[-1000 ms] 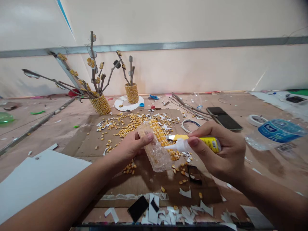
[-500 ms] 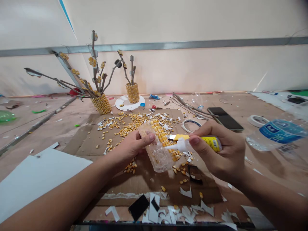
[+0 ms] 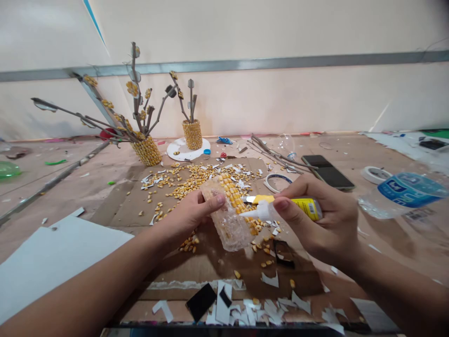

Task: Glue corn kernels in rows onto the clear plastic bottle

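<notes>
My left hand point(image 3: 191, 210) grips a clear plastic cylinder point(image 3: 228, 227) near its upper left end, thumb on top. Rows of yellow corn kernels point(image 3: 232, 193) cover the cylinder's upper right side, and the near side is bare and shiny. In my right hand point(image 3: 315, 220) is a glue bottle point(image 3: 307, 207) with a yellow label, lying sideways. Its white nozzle tip is at the cylinder's surface beside the kernel rows. A yellow-handled cutter point(image 3: 263, 199) shows just behind the nozzle. Loose kernels point(image 3: 196, 180) are scattered on the cardboard point(image 3: 115, 203) beyond my hands.
Two kernel-covered pots point(image 3: 147, 150) with twigs stand at the back left, the smaller on a white disc point(image 3: 174, 153). To the right are a phone point(image 3: 328, 172), tape roll point(image 3: 376, 174) and plastic bottle point(image 3: 403, 194). Paper scraps point(image 3: 270, 311) litter the front edge.
The whole view has shifted very slightly. Both hands keep their holds, and the nozzle stays at nearly the same place on the cylinder.
</notes>
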Tool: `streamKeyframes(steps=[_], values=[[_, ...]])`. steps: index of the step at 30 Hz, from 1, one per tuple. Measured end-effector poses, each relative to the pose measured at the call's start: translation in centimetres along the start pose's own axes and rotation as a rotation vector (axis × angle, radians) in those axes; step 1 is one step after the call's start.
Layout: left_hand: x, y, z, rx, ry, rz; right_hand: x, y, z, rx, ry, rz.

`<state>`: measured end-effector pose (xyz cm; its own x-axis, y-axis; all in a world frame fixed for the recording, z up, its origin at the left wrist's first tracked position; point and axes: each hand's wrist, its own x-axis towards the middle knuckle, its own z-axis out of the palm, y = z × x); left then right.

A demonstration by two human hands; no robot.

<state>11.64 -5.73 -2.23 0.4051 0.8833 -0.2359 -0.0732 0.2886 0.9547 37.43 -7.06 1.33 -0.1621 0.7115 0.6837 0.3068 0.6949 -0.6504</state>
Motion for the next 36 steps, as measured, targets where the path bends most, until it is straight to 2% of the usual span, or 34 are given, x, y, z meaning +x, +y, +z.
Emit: streamKeyframes(steps=[20,36], values=[[0.2,-0.6,-0.56,0.006,-0.021,0.006,0.07,-0.17,-0.09,-0.026,0.006,-0.011],[0.05,-0.15,-0.14,-0.01,-0.028,-0.007,0.12,-0.17,-0.23,-0.034,0.011,-0.019]])
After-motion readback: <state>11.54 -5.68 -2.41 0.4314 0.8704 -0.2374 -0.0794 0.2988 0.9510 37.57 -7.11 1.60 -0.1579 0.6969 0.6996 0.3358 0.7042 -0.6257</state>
